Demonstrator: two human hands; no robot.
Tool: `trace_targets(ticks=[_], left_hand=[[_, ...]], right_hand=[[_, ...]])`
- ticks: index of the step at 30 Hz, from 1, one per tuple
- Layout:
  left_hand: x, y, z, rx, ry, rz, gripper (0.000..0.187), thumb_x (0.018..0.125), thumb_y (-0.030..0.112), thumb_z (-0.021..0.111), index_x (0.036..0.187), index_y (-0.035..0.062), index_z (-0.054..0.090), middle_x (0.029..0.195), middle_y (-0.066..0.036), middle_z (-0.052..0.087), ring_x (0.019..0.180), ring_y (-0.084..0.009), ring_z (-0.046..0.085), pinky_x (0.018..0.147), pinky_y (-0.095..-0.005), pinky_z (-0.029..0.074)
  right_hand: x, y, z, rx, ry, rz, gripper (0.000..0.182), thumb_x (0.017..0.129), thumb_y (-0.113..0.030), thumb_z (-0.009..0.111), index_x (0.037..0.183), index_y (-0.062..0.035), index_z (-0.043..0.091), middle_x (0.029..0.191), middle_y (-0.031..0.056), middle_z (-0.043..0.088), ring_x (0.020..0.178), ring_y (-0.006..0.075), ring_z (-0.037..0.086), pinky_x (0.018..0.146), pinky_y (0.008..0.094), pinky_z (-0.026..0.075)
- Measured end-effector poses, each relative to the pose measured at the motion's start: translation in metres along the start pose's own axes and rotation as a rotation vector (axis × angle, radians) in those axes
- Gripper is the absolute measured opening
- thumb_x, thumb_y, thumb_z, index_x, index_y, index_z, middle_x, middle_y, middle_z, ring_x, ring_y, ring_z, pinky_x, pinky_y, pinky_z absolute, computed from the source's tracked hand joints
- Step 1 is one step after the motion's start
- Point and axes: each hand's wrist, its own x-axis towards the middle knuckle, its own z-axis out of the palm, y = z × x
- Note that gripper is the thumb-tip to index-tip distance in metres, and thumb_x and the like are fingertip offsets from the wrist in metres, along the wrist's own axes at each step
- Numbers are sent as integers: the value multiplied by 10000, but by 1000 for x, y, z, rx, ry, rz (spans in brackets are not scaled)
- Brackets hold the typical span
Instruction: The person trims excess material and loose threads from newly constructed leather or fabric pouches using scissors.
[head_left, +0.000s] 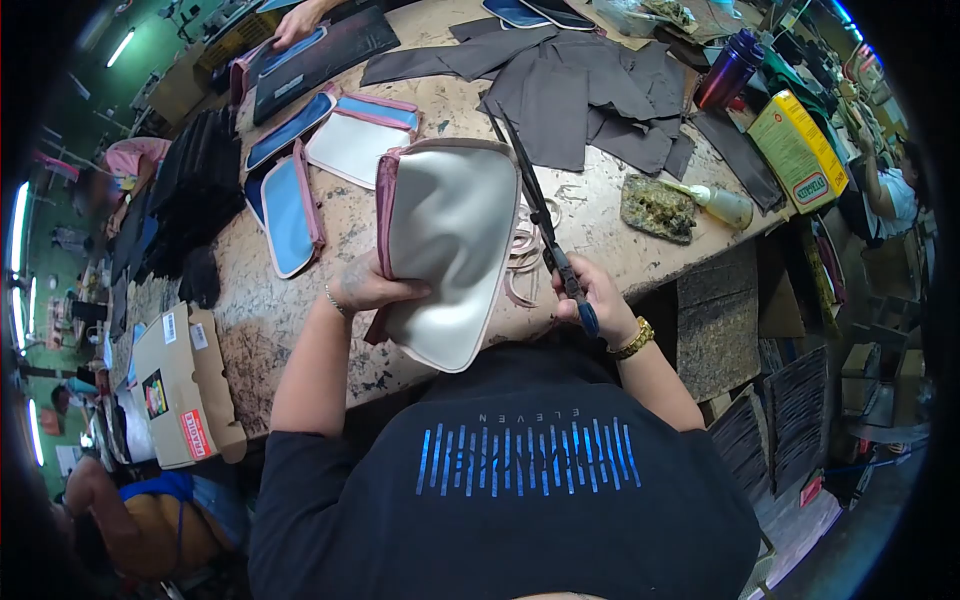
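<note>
My left hand grips a cream pouch panel at its lower left, the thumb lying on the face. A pink zipper strip runs down the panel's left edge. My right hand holds scissors by their dark blue handles. The long dark blades point away from me, slightly apart, beside the panel's right edge. Thin curled offcuts lie on the table behind the scissors. Left of the panel are a white and blue pouch piece and a blue one, both with pink edging.
Dark grey fabric pieces cover the far table. To the right are a crusted block, a squeeze bottle, a purple flask and a yellow box. A cardboard box stands left. Another person's hand is at top left.
</note>
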Motion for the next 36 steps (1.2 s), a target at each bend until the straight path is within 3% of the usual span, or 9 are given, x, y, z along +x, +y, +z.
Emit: trace_targets(ticks=[2, 4, 10, 20, 24, 26, 29, 32, 36], left_hand=[[-1, 7, -3, 27, 1, -8, 435, 643, 48, 643, 1051, 15, 496, 960, -56, 542, 867, -135, 490, 771, -268, 404], [-2, 7, -8, 53, 3, -21, 444, 634, 43, 646, 1051, 14, 496, 959, -56, 542, 868, -136, 488, 772, -271, 403], [-2, 9, -19, 65, -58, 44, 451, 611, 27, 659, 1034, 13, 506, 950, -52, 543, 865, -132, 480, 768, -267, 399], [-7, 31, -46, 313, -186, -235, 411, 628, 101, 673, 1008, 31, 533, 862, -48, 582, 769, -112, 516, 709, -237, 419], [-7, 38, -57, 369, -204, -212, 402, 625, 104, 673, 1000, 42, 541, 854, -43, 587, 760, -112, 523, 704, -231, 419], [-5, 39, -62, 383, -241, -244, 385, 599, 0, 661, 966, 17, 546, 869, -36, 576, 788, -105, 512, 709, -245, 427], [-4, 44, -64, 395, -238, -296, 387, 597, 5, 661, 966, 14, 545, 865, -36, 576, 786, -106, 509, 709, -244, 425], [0, 54, -62, 423, -220, -338, 396, 595, 15, 666, 971, 12, 543, 868, -35, 577, 781, -106, 509, 710, -243, 422], [6, 78, -51, 541, -282, -290, 416, 596, 27, 670, 989, 11, 534, 876, -38, 577, 782, -108, 509, 711, -239, 420]], right_hand=[[1, 1, -1, 8, -22, -32, 371, 604, -300, 705, 717, -45, 460, 640, -17, 424, 585, 53, 382, 512, 190, 335], [1, 7, -4, 4, -26, -37, 493, 554, -414, 724, 745, -47, 456, 630, -40, 409, 524, 37, 371, 467, 159, 309], [-9, 5, -1, -87, 4, -49, 383, 594, -329, 719, 623, -55, 453, 553, -41, 405, 515, 39, 358, 456, 178, 304], [-9, 2, -10, -39, -90, -60, 460, 591, -427, 691, 629, -42, 442, 596, -23, 394, 554, 64, 364, 477, 205, 303], [-16, 13, -9, -120, -56, -50, 398, 605, -341, 705, 604, -34, 452, 562, -19, 397, 521, 63, 363, 453, 210, 300], [-20, 16, -11, -162, -24, -32, 376, 610, -309, 709, 592, -32, 456, 549, -17, 398, 509, 63, 361, 445, 212, 299], [-23, 13, -15, -283, -69, -70, 269, 629, -153, 708, 679, -37, 470, 593, -3, 489, 533, 51, 416, 490, 180, 344], [-22, 3, -14, -342, -58, 9, 298, 631, -208, 707, 690, -43, 466, 620, -5, 497, 548, 52, 419, 495, 178, 343], [-13, 2, -14, -86, -103, -23, 379, 602, -310, 713, 642, -48, 443, 589, -35, 400, 542, 50, 362, 466, 189, 292]])
